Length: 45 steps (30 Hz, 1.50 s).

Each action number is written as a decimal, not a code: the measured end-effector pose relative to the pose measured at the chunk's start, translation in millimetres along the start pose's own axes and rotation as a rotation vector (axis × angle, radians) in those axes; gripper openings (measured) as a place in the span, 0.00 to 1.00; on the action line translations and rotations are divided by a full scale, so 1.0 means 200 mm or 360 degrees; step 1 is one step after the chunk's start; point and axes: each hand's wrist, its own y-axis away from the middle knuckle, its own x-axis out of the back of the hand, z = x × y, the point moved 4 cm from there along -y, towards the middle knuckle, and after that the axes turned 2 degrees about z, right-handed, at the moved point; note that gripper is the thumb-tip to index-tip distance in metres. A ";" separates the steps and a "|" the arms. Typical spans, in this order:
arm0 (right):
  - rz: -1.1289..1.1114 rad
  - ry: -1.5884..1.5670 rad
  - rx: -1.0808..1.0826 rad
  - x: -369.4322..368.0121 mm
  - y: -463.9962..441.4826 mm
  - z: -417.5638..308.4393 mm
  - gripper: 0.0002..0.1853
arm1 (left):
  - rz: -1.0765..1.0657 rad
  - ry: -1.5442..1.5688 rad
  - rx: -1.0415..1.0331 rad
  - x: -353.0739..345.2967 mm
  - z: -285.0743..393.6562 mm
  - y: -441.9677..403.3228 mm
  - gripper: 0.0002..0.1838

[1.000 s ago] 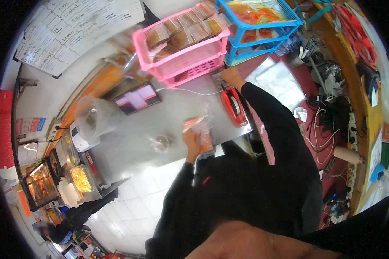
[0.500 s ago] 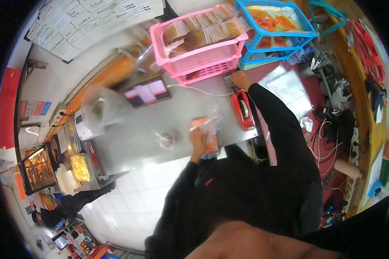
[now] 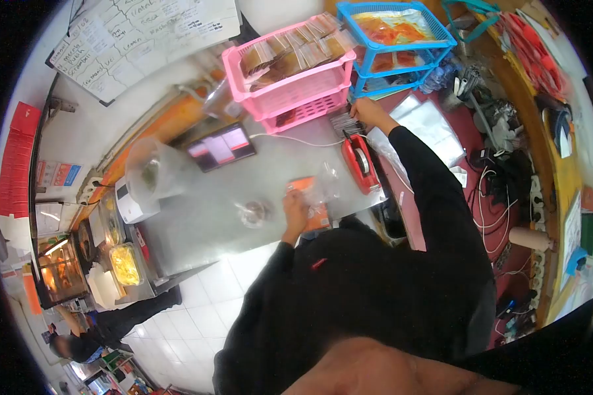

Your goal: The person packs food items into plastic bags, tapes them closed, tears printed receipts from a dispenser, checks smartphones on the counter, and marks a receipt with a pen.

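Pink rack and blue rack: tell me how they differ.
The pink rack has small packets in rows on top; the blue rack has clear plastic over something orange-red on top. The pink rack stands nearer the lit screen, the blue rack nearer the flat plastic bags. Their colours differ: one pink, one blue. Both have stacked levels and loaded tops.
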 end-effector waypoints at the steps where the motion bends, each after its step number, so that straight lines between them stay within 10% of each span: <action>1: 0.0011 -0.0001 -0.0039 -0.01 0.01 0.02 0.06 | -0.0018 -0.0015 -0.0014 0.01 0.01 -0.01 0.15; 12: 0.0560 -0.0195 -0.0596 0.09 0.16 -0.04 0.11 | -0.0075 0.0102 -0.0041 0.02 -0.03 0.01 0.20; 18: 0.0871 -0.1055 -0.0285 0.04 0.37 -0.51 0.07 | 0.0025 0.0360 0.0094 0.06 -0.03 0.02 0.21; 22: 0.0113 -0.2127 -0.0537 -0.53 0.57 -0.81 0.06 | 0.0066 0.0518 0.0150 0.04 -0.05 0.02 0.22; 27: 0.0176 -0.2292 -0.0714 -0.90 0.70 -0.90 0.07 | 0.0188 0.0571 0.0271 0.03 -0.05 0.04 0.20; 30: 0.0193 -0.1348 0.0025 -0.63 0.73 -0.98 0.15 | 0.0240 0.0653 0.0247 0.02 -0.07 0.06 0.20; 36: -0.0369 -0.0798 -0.0004 -0.70 0.72 -0.94 0.19 | 0.0001 0.0736 0.0501 -0.02 -0.14 0.06 0.19; 39: 0.0109 -0.1023 -0.0071 -0.61 0.73 -0.95 0.21 | -0.0047 0.0720 0.0454 -0.02 -0.16 0.05 0.18; 45: -0.0579 -0.1372 0.0380 -0.66 0.49 -1.04 0.11 | -0.0208 0.0542 0.0194 -0.05 -0.17 0.02 0.14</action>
